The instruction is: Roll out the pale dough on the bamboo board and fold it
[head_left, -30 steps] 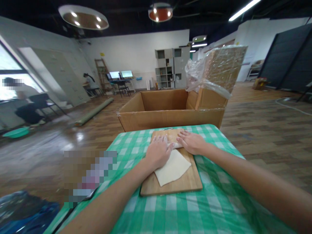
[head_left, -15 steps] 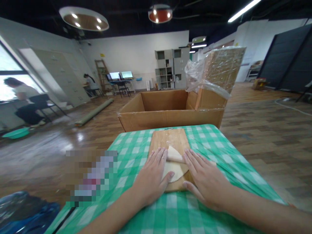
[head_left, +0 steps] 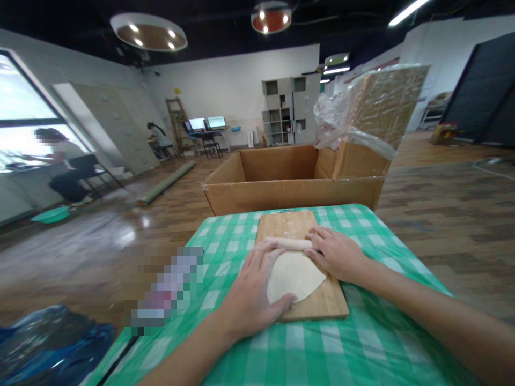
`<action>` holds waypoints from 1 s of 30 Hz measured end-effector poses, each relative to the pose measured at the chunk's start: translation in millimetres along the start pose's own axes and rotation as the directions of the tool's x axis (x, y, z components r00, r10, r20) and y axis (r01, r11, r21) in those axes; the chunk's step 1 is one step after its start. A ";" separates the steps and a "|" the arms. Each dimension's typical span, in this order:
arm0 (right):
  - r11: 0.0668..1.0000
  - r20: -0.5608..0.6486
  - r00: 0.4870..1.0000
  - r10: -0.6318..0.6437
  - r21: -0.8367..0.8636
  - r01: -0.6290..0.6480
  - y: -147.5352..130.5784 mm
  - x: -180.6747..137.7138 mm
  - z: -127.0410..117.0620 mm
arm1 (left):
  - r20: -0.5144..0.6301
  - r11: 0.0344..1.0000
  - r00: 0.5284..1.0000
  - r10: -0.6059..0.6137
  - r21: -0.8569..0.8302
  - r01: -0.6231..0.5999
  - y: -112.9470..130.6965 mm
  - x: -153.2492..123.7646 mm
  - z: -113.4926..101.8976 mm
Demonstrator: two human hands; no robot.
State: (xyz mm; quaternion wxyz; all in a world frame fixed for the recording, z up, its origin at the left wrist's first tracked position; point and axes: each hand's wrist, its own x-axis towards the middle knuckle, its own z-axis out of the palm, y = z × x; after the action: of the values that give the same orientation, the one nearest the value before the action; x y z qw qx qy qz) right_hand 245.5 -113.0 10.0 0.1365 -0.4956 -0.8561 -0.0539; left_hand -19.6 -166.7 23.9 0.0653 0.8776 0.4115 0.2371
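A flat sheet of dough (head_left: pixel 295 279) lies on a wooden cutting board (head_left: pixel 317 306). Across its far edge rests a pale rolling pin (head_left: pixel 294 244). My right hand (head_left: pixel 338 253) closes on the pin's right end, fingers over it and thumb below. Fingers long and thumb spread apart, my left hand (head_left: pixel 251 292) arches over the left side of the dough. Its fingertips reach the pin's left end, and its thumb lies on the dough's near edge. The left end of the pin is partly hidden by those fingers.
The table wears a green checked cloth (head_left: pixel 225 241). A blurred-out object (head_left: pixel 169 287) lies at its left edge with a black cable. Beyond stands a large open cardboard box (head_left: pixel 289 193). Two people sit far left; blue plastic bags (head_left: pixel 60 343) are at lower left.
The dough flap that was folded up now lies flat, and the rolling pin shows bare at the far edge. My right hand has moved up and inward onto the pin's end.
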 end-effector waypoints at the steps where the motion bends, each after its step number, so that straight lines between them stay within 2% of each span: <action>1: 1.000 0.007 1.000 0.026 -0.003 -0.026 -0.5 -0.4 0.3 | 0.058 0.999 0.997 0.050 -0.021 -0.049 4.2 -0.4 -4.0; 4: 0.993 0.026 0.994 0.107 -0.047 -0.106 -1.5 0.4 1.7 | 0.161 0.994 0.982 0.101 -0.046 -0.095 9.0 -0.9 -10.0; 7: 0.973 0.005 0.979 0.206 -0.109 -0.204 -1.6 0.4 1.7 | 0.168 0.998 0.984 0.055 -0.025 -0.052 4.4 -0.9 -8.9; 11: 0.939 -0.016 0.947 0.322 -0.121 -0.321 0.2 -2.8 -4.0 | 0.117 0.998 0.992 -0.043 0.046 0.038 3.5 4.5 -0.8; 15: 0.936 -0.030 0.942 0.335 -0.102 -0.337 0.6 -5.1 -8.6 | 0.015 0.975 0.988 -0.151 0.167 0.147 17.3 13.9 10.6; 17: 0.946 -0.044 0.949 0.312 -0.080 -0.315 -1.6 -6.0 -8.1 | -0.005 0.970 0.990 -0.140 0.199 0.138 24.8 13.7 14.3; 20: 0.967 -0.066 0.966 0.250 -0.022 -0.252 -8.1 -8.3 -6.5 | -0.021 0.982 0.999 -0.038 0.182 0.042 30.0 4.8 14.4; 24: 0.997 -0.092 0.994 0.066 0.034 -0.063 -20.0 -12.5 -9.6 | -0.076 0.988 0.990 0.115 0.114 -0.106 23.0 -5.6 5.7; 27: 0.995 -0.109 0.990 -0.092 0.033 0.096 -27.4 -15.1 -15.8 | -0.170 0.991 0.980 0.104 0.106 -0.087 12.8 -3.0 -4.2; 30: 0.983 -0.081 0.981 -0.178 0.031 0.180 -29.7 -17.3 -19.9 | -0.252 0.993 0.967 0.036 0.115 -0.007 3.3 2.8 -8.8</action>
State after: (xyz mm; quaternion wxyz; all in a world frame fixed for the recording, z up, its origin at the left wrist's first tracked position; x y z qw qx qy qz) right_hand 231.6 -146.8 25.4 0.1735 -0.4114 -0.8921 -0.0689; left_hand -19.9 -167.4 33.6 -0.0403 0.8467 0.4199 0.3243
